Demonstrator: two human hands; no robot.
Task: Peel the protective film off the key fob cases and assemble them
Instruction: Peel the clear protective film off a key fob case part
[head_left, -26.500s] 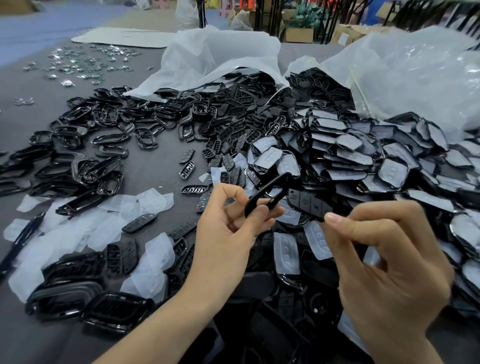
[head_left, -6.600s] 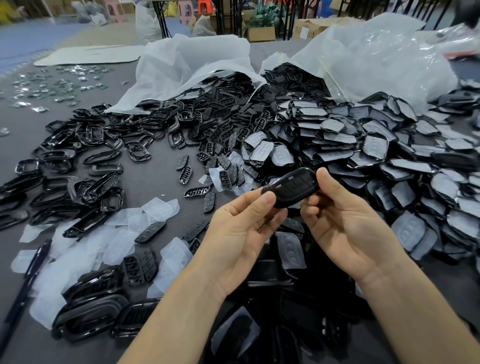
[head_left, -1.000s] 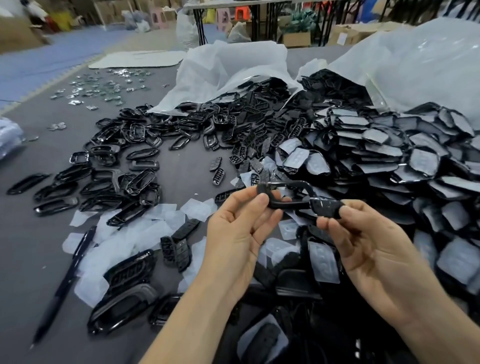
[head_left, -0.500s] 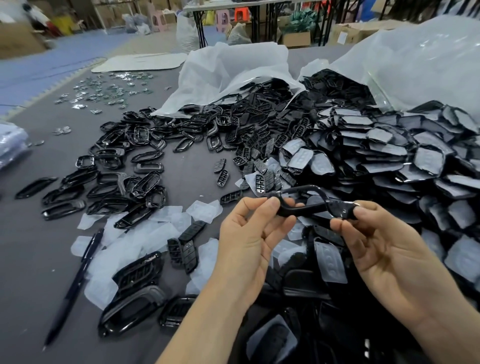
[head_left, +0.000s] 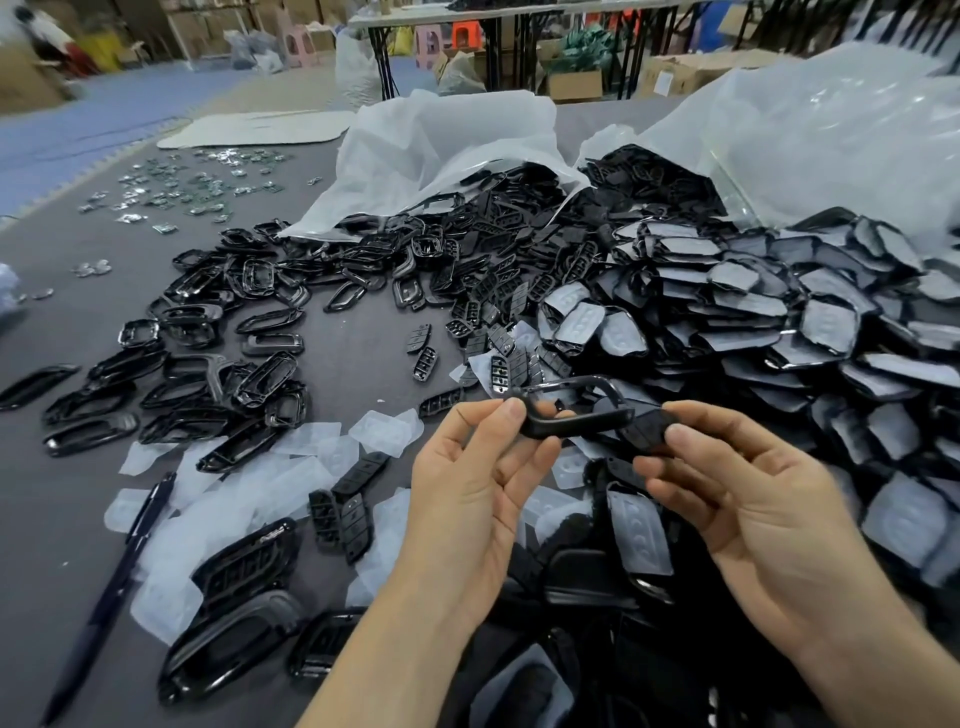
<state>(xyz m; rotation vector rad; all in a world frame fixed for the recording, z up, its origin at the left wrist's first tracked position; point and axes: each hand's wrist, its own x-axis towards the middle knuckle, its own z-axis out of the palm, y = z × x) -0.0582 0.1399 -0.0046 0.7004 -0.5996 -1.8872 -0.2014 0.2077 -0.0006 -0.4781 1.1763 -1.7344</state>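
Observation:
My left hand (head_left: 480, 483) pinches one end of a glossy black key fob frame (head_left: 574, 410) between thumb and fingers, holding it above the table. My right hand (head_left: 748, 499) pinches a small black button pad (head_left: 647, 428) at the frame's other end; the pad touches the frame. A large pile of black case shells covered with whitish film (head_left: 779, 332) spreads to the right. Loose black frames (head_left: 218, 353) lie to the left, and loose button pads (head_left: 498, 306) lie in the middle.
Peeled whitish films (head_left: 270, 483) litter the grey table (head_left: 353, 358) at front left, beside a dark pen (head_left: 104, 608). Assembled cases (head_left: 234, 618) lie at the near left. Two open plastic bags (head_left: 447, 145) spill parts at the back. Small shiny pieces (head_left: 192, 187) are scattered far left.
Both hands keep the same hold on the frame and the pad. The pad end has stayed against the frame; the hands shifted only slightly in view as the camera moved.

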